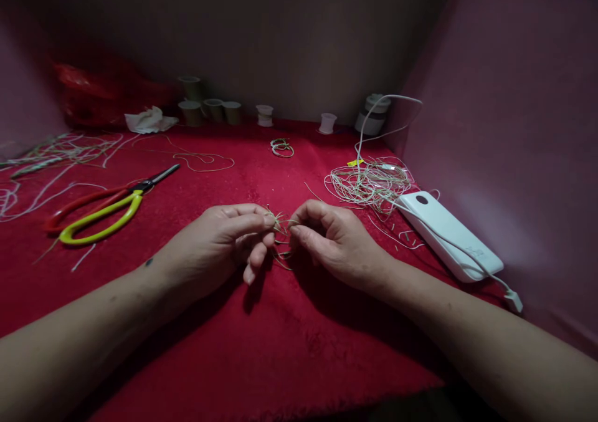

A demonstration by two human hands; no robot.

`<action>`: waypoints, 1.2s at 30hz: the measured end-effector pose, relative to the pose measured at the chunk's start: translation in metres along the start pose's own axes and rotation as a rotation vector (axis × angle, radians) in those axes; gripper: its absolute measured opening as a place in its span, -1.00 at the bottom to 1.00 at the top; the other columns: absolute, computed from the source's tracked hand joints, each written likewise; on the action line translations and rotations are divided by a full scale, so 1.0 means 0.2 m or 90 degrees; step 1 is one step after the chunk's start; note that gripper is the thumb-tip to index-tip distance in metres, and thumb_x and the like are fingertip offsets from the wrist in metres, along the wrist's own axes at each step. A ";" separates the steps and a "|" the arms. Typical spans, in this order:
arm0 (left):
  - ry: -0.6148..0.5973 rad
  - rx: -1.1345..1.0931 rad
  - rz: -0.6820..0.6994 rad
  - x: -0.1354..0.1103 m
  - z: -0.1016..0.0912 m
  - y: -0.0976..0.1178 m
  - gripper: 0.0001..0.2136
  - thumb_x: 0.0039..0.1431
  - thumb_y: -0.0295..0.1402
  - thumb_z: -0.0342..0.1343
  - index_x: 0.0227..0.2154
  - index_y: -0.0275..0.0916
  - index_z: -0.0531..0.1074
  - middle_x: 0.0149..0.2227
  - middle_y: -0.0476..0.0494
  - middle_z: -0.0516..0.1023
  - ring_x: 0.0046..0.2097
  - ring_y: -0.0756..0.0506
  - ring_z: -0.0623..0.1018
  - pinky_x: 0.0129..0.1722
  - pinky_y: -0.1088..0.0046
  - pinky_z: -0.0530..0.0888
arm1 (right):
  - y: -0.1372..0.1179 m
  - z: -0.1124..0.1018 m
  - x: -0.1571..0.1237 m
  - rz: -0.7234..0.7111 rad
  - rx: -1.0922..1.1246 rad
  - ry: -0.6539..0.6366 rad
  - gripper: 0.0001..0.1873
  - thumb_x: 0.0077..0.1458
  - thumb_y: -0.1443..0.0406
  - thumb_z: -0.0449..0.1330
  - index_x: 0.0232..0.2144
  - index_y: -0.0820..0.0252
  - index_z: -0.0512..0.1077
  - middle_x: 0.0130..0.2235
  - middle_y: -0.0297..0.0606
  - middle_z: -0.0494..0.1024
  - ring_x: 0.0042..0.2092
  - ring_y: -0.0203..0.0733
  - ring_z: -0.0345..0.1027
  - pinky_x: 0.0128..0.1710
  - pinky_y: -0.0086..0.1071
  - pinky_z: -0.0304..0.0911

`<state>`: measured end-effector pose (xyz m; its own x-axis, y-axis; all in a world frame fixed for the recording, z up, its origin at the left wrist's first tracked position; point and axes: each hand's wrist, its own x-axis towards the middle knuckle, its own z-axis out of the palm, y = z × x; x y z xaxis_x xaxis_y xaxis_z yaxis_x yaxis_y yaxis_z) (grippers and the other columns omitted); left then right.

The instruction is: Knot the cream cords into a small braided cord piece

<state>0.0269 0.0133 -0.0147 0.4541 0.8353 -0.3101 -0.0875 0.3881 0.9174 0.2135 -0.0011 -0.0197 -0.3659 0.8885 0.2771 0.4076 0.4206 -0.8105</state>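
Observation:
Between my two hands is a small piece of knotted cord (281, 225) in pale green and cream, with several loose strand ends sticking out. My left hand (238, 232) pinches the cord between thumb and forefinger, the other fingers curled below. On the other side, my right hand (334, 238) pinches a strand end with thumb and forefinger. A loop of the cord hangs below the fingertips, just above or on the red cloth; which one, I cannot tell. Farther back lies a finished-looking coil of similar cord, a small ring (282, 148).
Scissors (112, 209) with red and yellow handles lie left, near loose cords (60, 151). At right are a cord tangle (369, 182) and a white power bank (451, 235) with its cable. Thread spools (223, 111), a jar (372, 115) and a red plastic bag (107, 91) stand behind.

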 end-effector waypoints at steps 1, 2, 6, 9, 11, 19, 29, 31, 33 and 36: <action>0.001 0.003 0.002 0.00 0.00 0.00 -0.80 0.15 -0.42 0.09 -0.57 -0.31 0.45 -0.74 -0.01 0.42 -0.75 0.07 0.38 -0.73 0.66 0.34 | 0.00 0.00 0.00 -0.007 -0.014 0.001 -0.91 0.13 0.40 0.09 -0.41 0.23 0.37 -0.45 -0.34 0.46 -0.40 -0.34 0.29 -0.34 -0.41 0.21; 0.003 0.007 0.003 0.00 0.00 0.00 -0.80 0.15 -0.42 0.08 -0.56 -0.31 0.45 -0.74 -0.01 0.43 -0.75 0.07 0.39 -0.73 0.66 0.34 | -0.01 0.00 0.00 -0.023 -0.031 0.011 -0.91 0.12 0.41 0.11 -0.43 0.23 0.38 -0.44 -0.32 0.46 -0.39 -0.33 0.30 -0.33 -0.41 0.22; 0.007 0.013 -0.010 0.01 0.00 0.00 -0.80 0.16 -0.40 0.09 -0.56 -0.29 0.44 -0.74 0.00 0.43 -0.75 0.07 0.39 -0.75 0.66 0.32 | -0.02 -0.02 -0.01 -0.107 -0.060 0.084 -0.89 0.09 0.46 0.15 -0.45 0.23 0.40 -0.36 -0.27 0.46 -0.30 -0.31 0.34 -0.23 -0.40 0.26; 0.010 0.015 -0.016 0.00 0.01 0.00 -0.80 0.15 -0.39 0.10 -0.57 -0.29 0.43 -0.75 0.00 0.42 -0.76 0.07 0.37 -0.75 0.65 0.33 | -0.02 -0.03 0.00 -0.090 -0.013 0.065 -0.90 0.09 0.46 0.16 -0.41 0.22 0.41 -0.37 -0.32 0.48 -0.31 -0.34 0.35 -0.25 -0.42 0.27; 0.007 0.016 -0.017 0.00 0.01 0.00 -0.81 0.14 -0.39 0.10 -0.57 -0.28 0.43 -0.76 0.00 0.41 -0.76 0.06 0.37 -0.76 0.64 0.33 | -0.02 -0.03 0.00 -0.051 0.039 0.036 -0.92 0.10 0.45 0.16 -0.39 0.21 0.42 -0.37 -0.35 0.50 -0.32 -0.35 0.37 -0.29 -0.44 0.28; -0.002 0.031 -0.013 0.00 0.00 -0.01 -0.81 0.17 -0.33 0.13 -0.53 -0.28 0.42 -0.73 0.02 0.43 -0.74 0.06 0.39 -0.74 0.63 0.35 | -0.01 0.00 -0.02 -0.114 -0.005 0.017 -0.98 0.10 0.38 0.21 -0.37 0.25 0.45 -0.39 -0.30 0.56 -0.38 -0.36 0.40 -0.34 -0.47 0.30; -0.012 0.073 0.007 -0.01 0.01 -0.03 -0.79 0.18 -0.31 0.12 -0.52 -0.27 0.42 -0.72 0.02 0.45 -0.72 0.05 0.40 -0.72 0.59 0.40 | -0.01 0.01 -0.02 -0.100 -0.089 0.068 -0.89 0.13 0.41 0.15 -0.39 0.25 0.48 -0.41 -0.26 0.59 -0.41 -0.32 0.42 -0.36 -0.44 0.29; -0.015 0.070 0.007 -0.01 0.01 -0.03 -0.80 0.19 -0.31 0.12 -0.52 -0.27 0.42 -0.72 0.02 0.45 -0.72 0.04 0.39 -0.72 0.58 0.41 | -0.01 0.01 -0.03 -0.092 -0.088 0.061 -0.88 0.14 0.40 0.14 -0.38 0.25 0.49 -0.41 -0.25 0.59 -0.41 -0.32 0.42 -0.36 -0.43 0.29; -0.021 0.064 0.007 -0.01 0.01 -0.03 -0.80 0.20 -0.32 0.11 -0.51 -0.28 0.42 -0.72 0.02 0.44 -0.72 0.04 0.40 -0.72 0.58 0.41 | -0.01 0.02 -0.03 -0.093 -0.097 0.061 -0.88 0.14 0.41 0.14 -0.37 0.26 0.49 -0.40 -0.24 0.60 -0.39 -0.31 0.43 -0.34 -0.43 0.29; -0.024 0.061 0.006 -0.01 0.02 -0.03 -0.79 0.21 -0.33 0.10 -0.52 -0.29 0.43 -0.71 0.01 0.46 -0.72 0.05 0.41 -0.70 0.60 0.40 | -0.01 0.02 -0.03 -0.101 -0.111 0.075 -0.88 0.13 0.41 0.15 -0.38 0.27 0.50 -0.41 -0.24 0.60 -0.40 -0.31 0.43 -0.36 -0.44 0.28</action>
<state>0.0297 0.0090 -0.0191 0.4869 0.8225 -0.2940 -0.0074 0.3404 0.9402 0.2111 -0.0070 -0.0224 -0.3412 0.8194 0.4606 0.4946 0.5732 -0.6533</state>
